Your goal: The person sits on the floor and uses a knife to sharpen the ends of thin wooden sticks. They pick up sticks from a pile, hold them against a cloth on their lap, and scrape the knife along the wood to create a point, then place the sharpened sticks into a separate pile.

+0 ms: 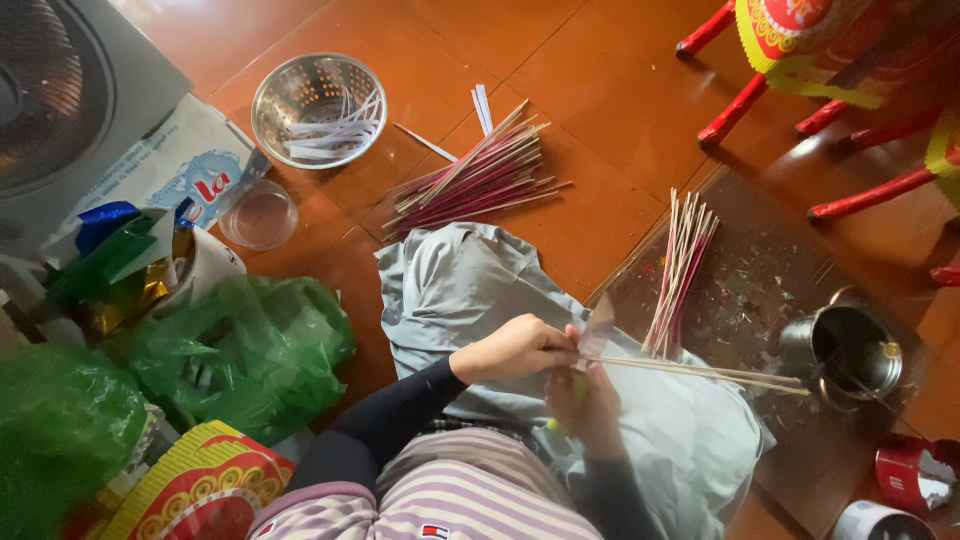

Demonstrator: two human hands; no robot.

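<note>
Two thin sticks (700,372) pinched in my left hand (512,347) run long-axis rightward toward the metal pot (845,352), my right hand (585,405) curled closed just beneath them.

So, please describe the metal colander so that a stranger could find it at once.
Start at the grey fan in the upper left corner, then look right across the orange floor. The colander is the round perforated steel bowl holding white paper strips; the smaller dish below it is clear plastic.
</note>
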